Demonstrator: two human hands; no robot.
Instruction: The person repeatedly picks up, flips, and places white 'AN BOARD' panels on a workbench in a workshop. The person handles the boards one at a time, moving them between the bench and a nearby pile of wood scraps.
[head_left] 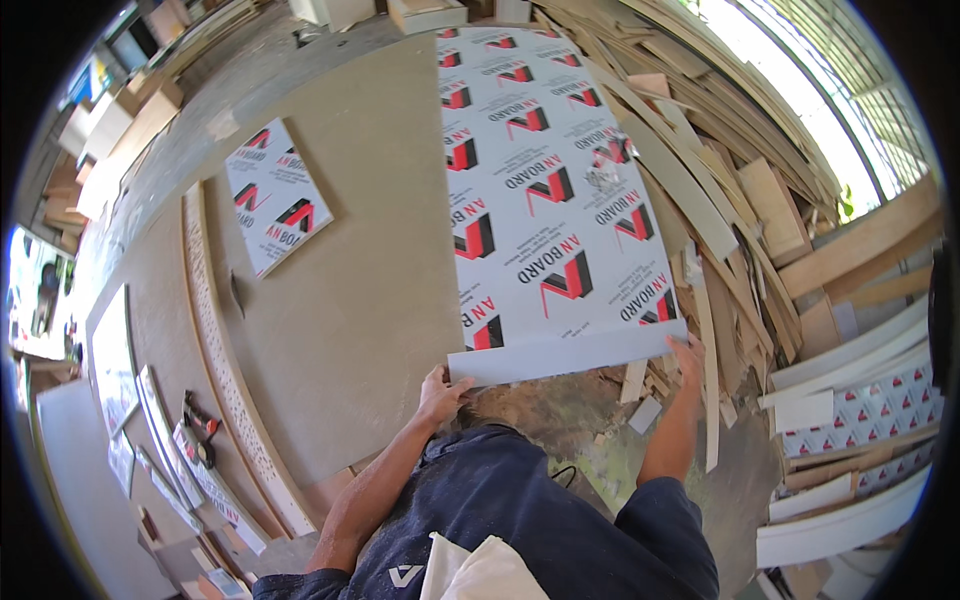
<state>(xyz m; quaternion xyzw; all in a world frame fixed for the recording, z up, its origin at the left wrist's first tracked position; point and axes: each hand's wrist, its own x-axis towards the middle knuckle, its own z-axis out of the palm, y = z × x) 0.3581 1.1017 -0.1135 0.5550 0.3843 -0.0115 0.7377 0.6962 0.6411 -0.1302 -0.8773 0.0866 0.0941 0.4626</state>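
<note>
Here, left hand (440, 395) and right hand (688, 357) grasping printed panel (545, 190), fingertips hidden beneath.

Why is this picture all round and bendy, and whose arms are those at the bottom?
The camera sits on a person's head and looks down, and its wide lens bends straight edges. The arms are that person's own. The left hand and the right hand each grip a corner of the near edge of a long white sheet with red and black print, which lies on a big brown board. A smaller printed piece lies further left on the board. Wooden offcuts are piled on the right.
</note>
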